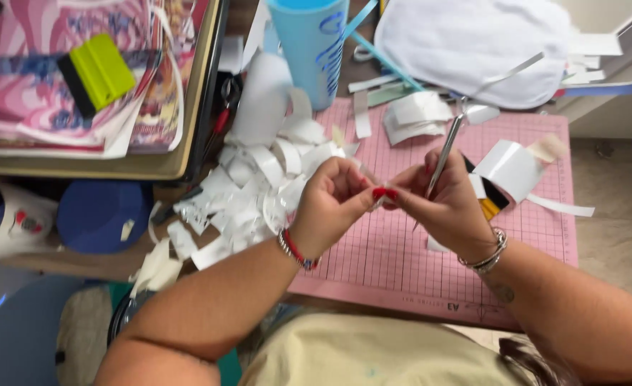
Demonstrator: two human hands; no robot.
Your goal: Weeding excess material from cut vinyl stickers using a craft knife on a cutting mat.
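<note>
Over a pink cutting mat (402, 257), my left hand (330, 204) and my right hand (441, 200) meet fingertip to fingertip. Together they pinch a small white scrap of vinyl (377, 203) between them. My right hand also grips a thin silver weeding tool (445, 154), whose shaft slants up and to the right. A pile of curled white vinyl scraps (252, 193) lies just left of my left hand. A curled white sheet with black and yellow backing (505, 171) rests on the mat to the right of my right hand.
A light blue tumbler (309, 43) stands at the mat's far edge. A lime green squeegee (98, 71) lies on a pink patterned print at top left. White cloth (473, 43) is at top right, a dark blue round lid (101, 214) at left.
</note>
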